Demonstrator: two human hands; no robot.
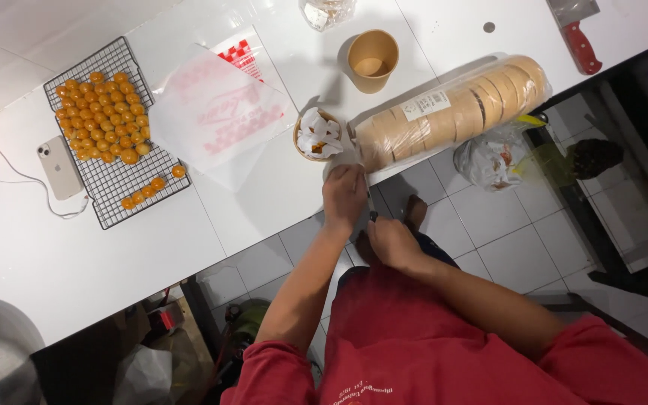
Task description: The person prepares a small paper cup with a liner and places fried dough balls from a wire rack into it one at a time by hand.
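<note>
Sleeve of cups: a long clear plastic sleeve [451,112] packed with stacked tan paper cups lies on its side across the bench [264,187] edge, its far end jutting out over the tiled floor [519,240].
Left hand: the left hand [344,193] sits at the near end of the sleeve, fingers curled down onto the bunched plastic there (whether it truly pinches the plastic I cannot tell).
Right hand: the right hand [390,241] is lower, just off the bench edge and close beside the left, closed in a loose fist around something small and dark; what it is I cannot tell.
Small cup: a paper cup [318,135] stuffed with white crumpled paper stands just beside the sleeve's near end.
Empty cup: another tan cup [373,58] stands upright farther back.
Wire rack: a black rack [114,127] holds many small orange balls [103,112], a few apart near its corner.
Paper sheets: red-and-white printed wrappers [219,105] lie between rack and cups.
Phone: a pale phone [58,166] lies beside the rack, cable attached.
Cleaver: a red-handled cleaver [577,34] rests at the far corner.
</note>
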